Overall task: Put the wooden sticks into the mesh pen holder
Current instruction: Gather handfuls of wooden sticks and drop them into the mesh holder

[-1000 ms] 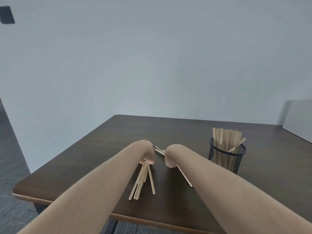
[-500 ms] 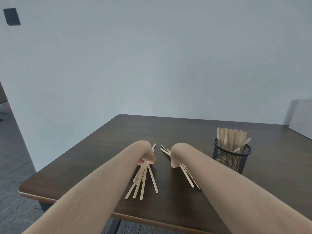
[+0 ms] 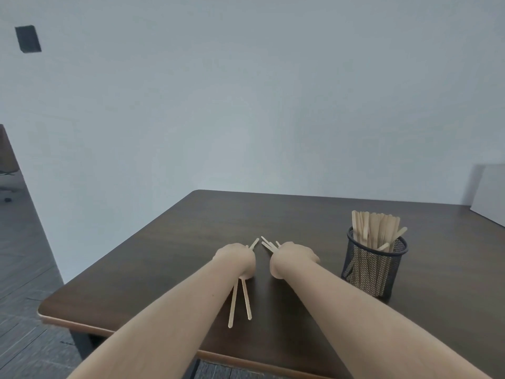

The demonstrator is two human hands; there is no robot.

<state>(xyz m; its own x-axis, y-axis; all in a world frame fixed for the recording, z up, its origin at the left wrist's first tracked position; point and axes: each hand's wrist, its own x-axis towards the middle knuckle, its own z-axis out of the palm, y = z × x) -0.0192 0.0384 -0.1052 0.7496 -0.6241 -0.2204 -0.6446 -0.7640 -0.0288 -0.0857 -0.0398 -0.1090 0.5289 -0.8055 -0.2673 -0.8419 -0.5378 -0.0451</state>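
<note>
A black mesh pen holder (image 3: pixel 374 265) stands upright on the right of the dark table, filled with several wooden sticks (image 3: pixel 375 228). My left hand (image 3: pixel 235 259) is curled around a bundle of wooden sticks (image 3: pixel 240 302); their ends poke out toward me and past the knuckles. My right hand (image 3: pixel 293 258) is closed on another bundle of sticks (image 3: pixel 269 246), whose tips fan out beyond the fingers. Both fists sit low over the table's middle, left of the holder. The fingers themselves are hidden behind the wrists.
The dark wooden table (image 3: pixel 169 263) has a rounded front-left corner and a pale front edge. A white board (image 3: pixel 490 194) leans at the far right. A plain wall rises behind; grey floor lies to the left.
Both hands have drawn their sticks together: the fanned spread below my left hand narrowed to two visible ends, and the sticks trailing under my right hand are now hidden.
</note>
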